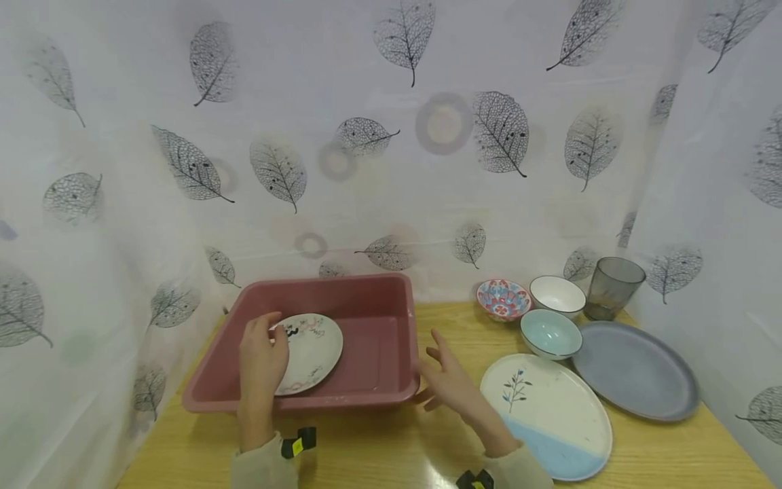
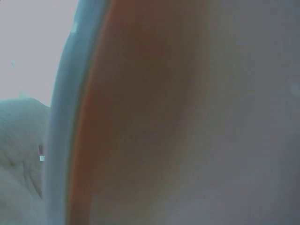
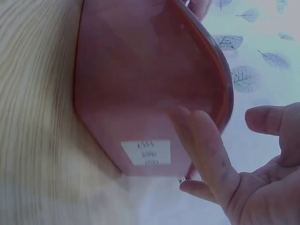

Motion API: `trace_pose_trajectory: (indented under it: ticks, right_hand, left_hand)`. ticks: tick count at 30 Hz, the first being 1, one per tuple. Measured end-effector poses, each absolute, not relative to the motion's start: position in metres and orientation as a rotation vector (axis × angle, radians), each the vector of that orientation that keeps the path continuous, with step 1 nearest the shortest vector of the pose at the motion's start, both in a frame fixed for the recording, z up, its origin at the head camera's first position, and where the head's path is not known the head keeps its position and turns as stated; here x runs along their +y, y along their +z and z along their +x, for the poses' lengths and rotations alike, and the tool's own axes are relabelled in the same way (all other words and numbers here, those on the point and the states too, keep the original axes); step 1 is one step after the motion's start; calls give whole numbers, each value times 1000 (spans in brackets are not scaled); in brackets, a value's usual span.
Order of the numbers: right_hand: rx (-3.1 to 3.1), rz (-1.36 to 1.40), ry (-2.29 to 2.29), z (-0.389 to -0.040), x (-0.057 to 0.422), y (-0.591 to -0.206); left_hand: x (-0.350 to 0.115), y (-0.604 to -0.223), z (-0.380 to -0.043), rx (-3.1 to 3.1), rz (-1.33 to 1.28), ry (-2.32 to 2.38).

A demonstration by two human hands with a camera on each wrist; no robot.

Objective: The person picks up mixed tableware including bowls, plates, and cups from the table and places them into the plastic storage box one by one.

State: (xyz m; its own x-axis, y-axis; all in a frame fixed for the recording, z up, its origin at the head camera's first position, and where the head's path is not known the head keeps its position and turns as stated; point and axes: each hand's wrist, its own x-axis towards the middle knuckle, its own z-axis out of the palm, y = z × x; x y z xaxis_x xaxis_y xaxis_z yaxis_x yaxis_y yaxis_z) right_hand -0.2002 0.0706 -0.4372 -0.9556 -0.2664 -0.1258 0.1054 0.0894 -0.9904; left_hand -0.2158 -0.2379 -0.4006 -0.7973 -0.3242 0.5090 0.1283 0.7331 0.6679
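Observation:
My left hand point(image 1: 263, 356) reaches over the near left part of the dark pink basin point(image 1: 381, 353) and grips the left edge of a white plate point(image 1: 318, 353). That plate has dark and pink markings and is inside the basin. In the left wrist view, a blurred rim fills the middle, with part of the hand point(image 2: 21, 145) at the left. My right hand point(image 1: 455, 387) is beside the basin's near right corner, fingers spread and holding nothing. The right wrist view shows its fingers point(image 3: 211, 154) in front of the basin's outer wall, which bears a white label point(image 3: 151, 152).
On the wooden table point(image 1: 379, 448), a cream and blue plate point(image 1: 550, 407) lies to the right, beside a grey oval plate point(image 1: 635, 370). Behind them stand a patterned bowl point(image 1: 504, 300), a white bowl point(image 1: 557, 295), a pale green bowl point(image 1: 551, 333) and a grey tumbler point(image 1: 613, 288). A leaf-print curtain point(image 1: 379, 197) hangs behind.

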Motion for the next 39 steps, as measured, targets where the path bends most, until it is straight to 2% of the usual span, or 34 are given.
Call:
trace_pose_trajectory:
  ticks: [18,39]
  right_hand:
    - [2269,-312,-1696,-187,146,-431]
    - [2609,10,-1195,-180,282,-425]
  left_hand:
    - [-236,-398,-214,-2363,156,-977]
    - [-222,-394,-213,-2332,128,-960]
